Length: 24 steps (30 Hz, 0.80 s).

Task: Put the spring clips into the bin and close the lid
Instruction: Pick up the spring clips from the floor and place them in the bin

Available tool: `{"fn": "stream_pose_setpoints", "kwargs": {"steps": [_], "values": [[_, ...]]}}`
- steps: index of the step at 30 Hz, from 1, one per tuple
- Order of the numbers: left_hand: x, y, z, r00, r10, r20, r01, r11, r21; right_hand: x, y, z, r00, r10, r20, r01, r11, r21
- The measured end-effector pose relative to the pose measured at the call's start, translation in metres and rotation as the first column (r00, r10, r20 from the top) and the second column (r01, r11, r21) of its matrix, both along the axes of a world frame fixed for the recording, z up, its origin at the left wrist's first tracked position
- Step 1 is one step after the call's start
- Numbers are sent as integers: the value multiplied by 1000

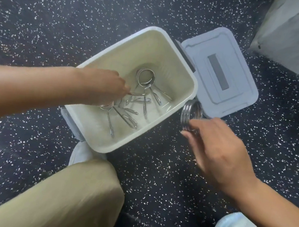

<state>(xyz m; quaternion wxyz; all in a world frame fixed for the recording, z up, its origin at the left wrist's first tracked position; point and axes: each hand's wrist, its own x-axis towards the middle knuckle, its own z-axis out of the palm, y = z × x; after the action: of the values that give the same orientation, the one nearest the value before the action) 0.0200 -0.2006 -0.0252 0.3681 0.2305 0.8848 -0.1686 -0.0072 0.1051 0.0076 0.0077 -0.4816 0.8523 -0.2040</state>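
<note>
The shiny coiled steel spring clips (145,79) mostly lay at the bottom of the cream rectangular plastic bin (171,41), several of them tangled with their looped wire handles crossing one another. The person's left hand (108,88) was down inside the bin, its fingers pinched on the wire handle of one clip (137,94) that hung low over the heap, so I judged that one was about to be let go. The right hand (220,151) hovered just outside the bin's near right corner, gripping another chrome coil clip (190,114) by its lower end, the ring standing above the fingers and not yet over the opening. The pale grey-blue plastic lid (218,71) with its darker recessed handle lay flat on the floor, close against the bin's right side and fully off it. The bin stood on black rubber flooring flecked with white (44,17), with the person's knee in tan trousers (72,194) close below it. As I read it, the task was well along: most clips were in, two were left in the hands, and the lid was yet to be fitted. I saw no loose clips on the floor.
</note>
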Motion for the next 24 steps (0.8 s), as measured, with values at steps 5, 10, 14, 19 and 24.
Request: {"fn": "stream_pose_setpoints", "kwargs": {"steps": [5, 10, 14, 19, 24], "values": [[-7, 14, -20, 997, -65, 51, 72, 985, -154, -5, -25, 16, 1000, 5, -24, -6, 998, -61], [9, 11, -45, 998, -56, -13, 53, 987, -149, -7, -49, 22, 999, 30, 21, -28, 995, -93], [19, 13, -53, 989, -107, -102, 94, 988, -125, -14, -65, 21, 998, 15, 65, -11, 998, -66], [23, 12, -52, 983, -57, -172, 45, 996, -71, -31, -92, 25, 998, 20, 61, -17, 998, -58], [21, 1, -49, 979, 85, -184, -84, 996, 12, -47, -130, 18, 997, 51, 60, -51, 999, -7]]}}
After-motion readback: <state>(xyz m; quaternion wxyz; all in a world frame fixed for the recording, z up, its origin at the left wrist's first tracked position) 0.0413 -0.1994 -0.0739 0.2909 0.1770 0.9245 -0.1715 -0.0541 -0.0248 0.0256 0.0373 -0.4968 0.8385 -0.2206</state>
